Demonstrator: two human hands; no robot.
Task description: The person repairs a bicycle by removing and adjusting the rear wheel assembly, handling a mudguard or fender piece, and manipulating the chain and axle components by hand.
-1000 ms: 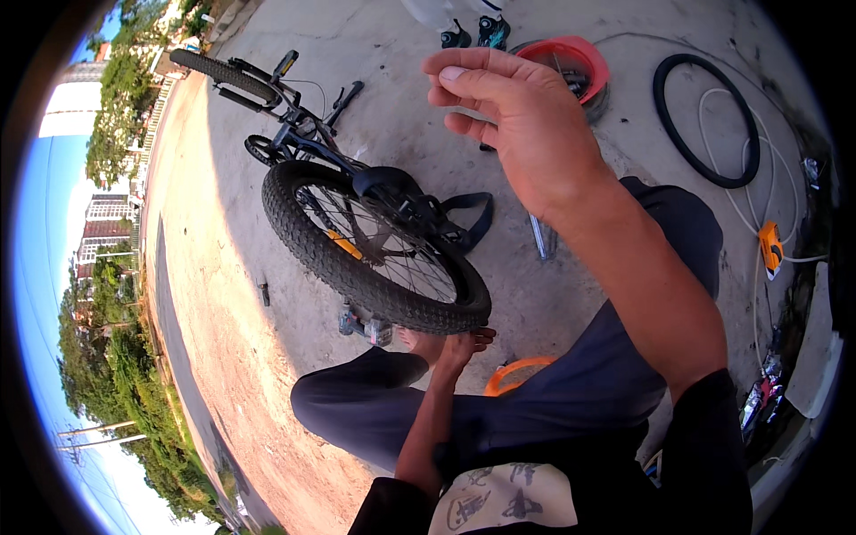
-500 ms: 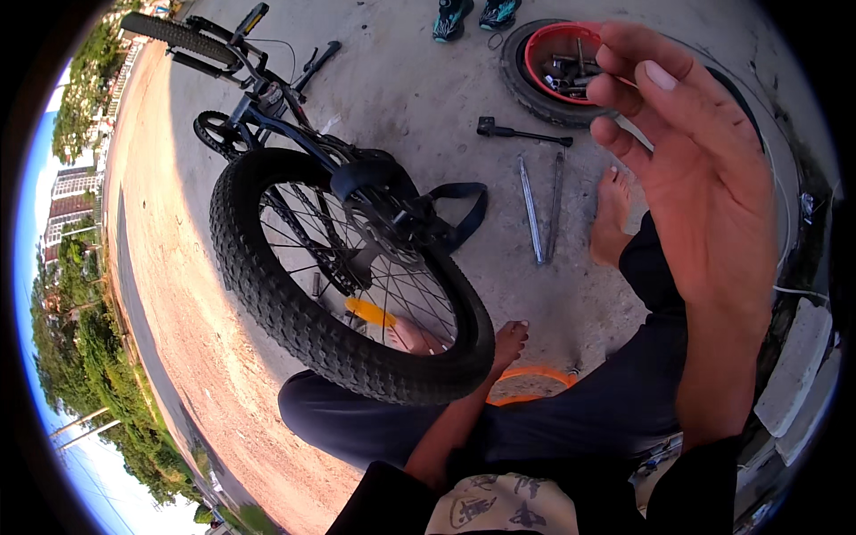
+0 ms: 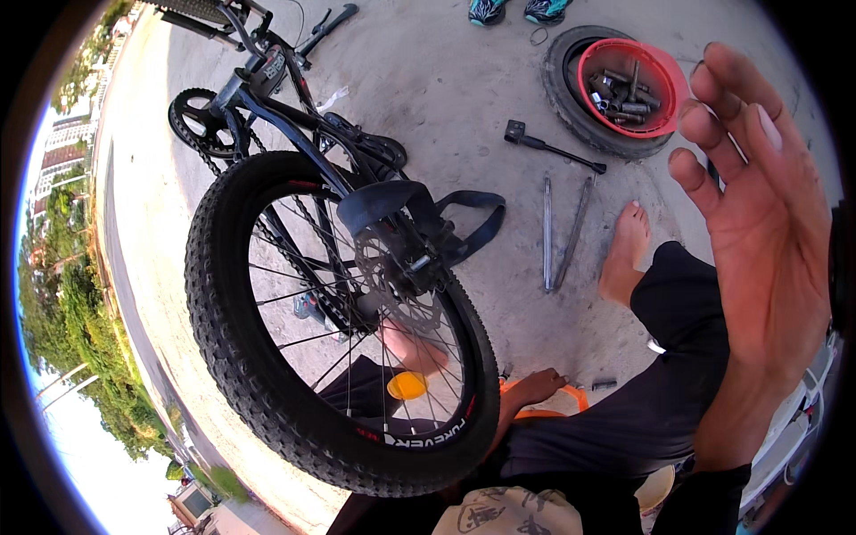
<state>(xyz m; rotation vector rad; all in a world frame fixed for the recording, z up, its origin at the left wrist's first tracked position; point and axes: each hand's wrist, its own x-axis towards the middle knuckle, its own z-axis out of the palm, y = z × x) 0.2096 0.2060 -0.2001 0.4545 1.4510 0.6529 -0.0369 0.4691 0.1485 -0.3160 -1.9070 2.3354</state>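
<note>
My right hand (image 3: pixel 758 223) is raised at the right, palm showing, its fingers loosely bent and apart with nothing in them. Low in the middle, my left hand (image 3: pixel 539 388) is over the rim of an orange container (image 3: pixel 575 403); its fingers are small and partly hidden, so their grip is unclear. Left of it stands a bicycle's wheel with a knobby black tire (image 3: pixel 241 357), a brake disc (image 3: pixel 419 308) and a yellow reflector (image 3: pixel 407 385) among the spokes. The bicycle frame (image 3: pixel 290 134) reaches away to the far left. A black strap (image 3: pixel 383 203) loops beside the disc.
A red basin (image 3: pixel 679 80) of sockets sits on a loose tire (image 3: pixel 562 111). On the concrete lie a black wrench-like bar (image 3: pixel 553 149) and two metal levers (image 3: pixel 547 236). Another person's shoes (image 3: pixel 487 11) show at the far edge. My bare foot (image 3: pixel 626 245) is beside the levers.
The view has shifted, and the wheel appears larger and turned, its reflector now lower. My left hand has moved back toward the orange container. My right hand stays raised and open.
</note>
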